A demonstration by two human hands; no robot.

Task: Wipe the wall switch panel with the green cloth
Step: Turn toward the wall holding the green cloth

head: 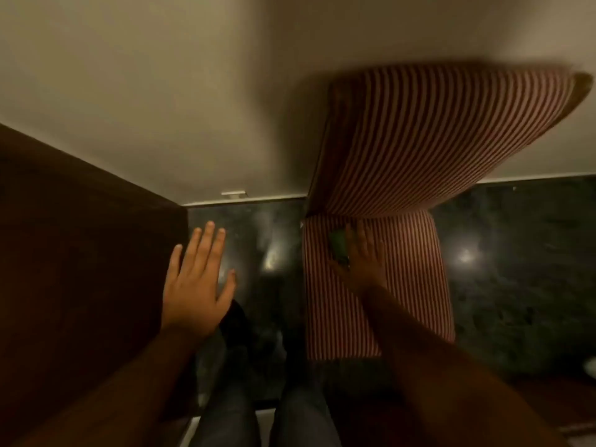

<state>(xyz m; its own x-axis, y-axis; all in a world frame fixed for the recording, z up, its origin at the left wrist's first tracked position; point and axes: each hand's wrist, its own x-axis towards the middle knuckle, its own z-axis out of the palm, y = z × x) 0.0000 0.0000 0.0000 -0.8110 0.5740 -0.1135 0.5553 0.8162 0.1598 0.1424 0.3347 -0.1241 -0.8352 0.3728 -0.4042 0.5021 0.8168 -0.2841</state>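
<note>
Dim, warm light falls on a plain cream wall [167,101] that meets a dark polished stone floor [522,279], and the striped cushion [435,137] leaning against that wall serves as the landmark. Below the cushion a second striped pad [396,304] lies over the floor; left of it stands a dark wooden cabinet side [74,259]. The right hand [364,262] rests on the pad just under the cushion's lower edge, its fingers [361,235] curled loosely around the green cloth [340,248], which shows only as a small bunched patch at the thumb side; how firm the hold is cannot be told through the blur. The left hand [196,282] is well to the left of the cushion, beside the cabinet, spread flat with fingers fully apart and holding nothing. No wall switch panel can be made out; a small pale fitting [233,194] sits low on the wall, left of the cushion, but it is too small to identify. Judging from this, the cloth-bearing right hand must first lift away from the cushion and travel up the wall once the panel comes into view.
</note>
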